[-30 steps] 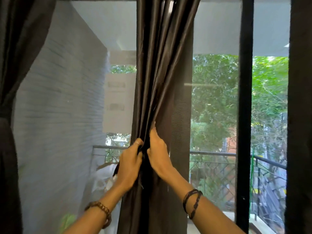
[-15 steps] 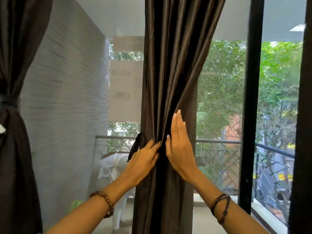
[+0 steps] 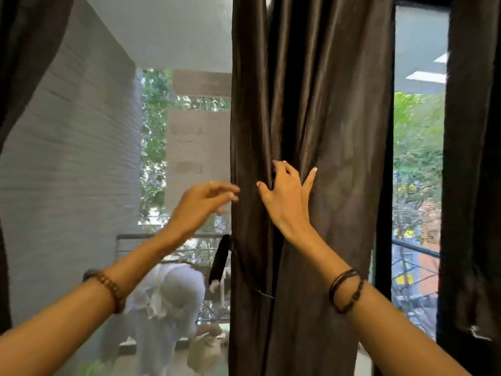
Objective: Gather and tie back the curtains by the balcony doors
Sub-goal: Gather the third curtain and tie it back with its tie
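Note:
A dark brown satin curtain (image 3: 320, 109) hangs gathered in folds at the centre of the balcony doors. My right hand (image 3: 287, 196) lies on its folds with the fingers spread, the fingertips dipping into a crease. My left hand (image 3: 203, 202) hovers just off the curtain's left edge, fingers loosely extended and holding nothing. A dark tie-back strap (image 3: 220, 260) dangles from the curtain's left edge below my left hand. Another dark curtain (image 3: 16, 77) hangs at the far left, and one more (image 3: 471, 158) at the far right.
A black door frame (image 3: 383, 185) stands right of the centre curtain. Through the mesh screen I see a grey balcony wall (image 3: 73, 158), a metal railing (image 3: 135, 236), a white plastic chair (image 3: 173, 291) and green trees outside.
Both hands have let go of the gathered curtain and risen. The left hand has come off the fabric to its left edge; the right hand's fingers have spread over the folds. The strap now hangs free.

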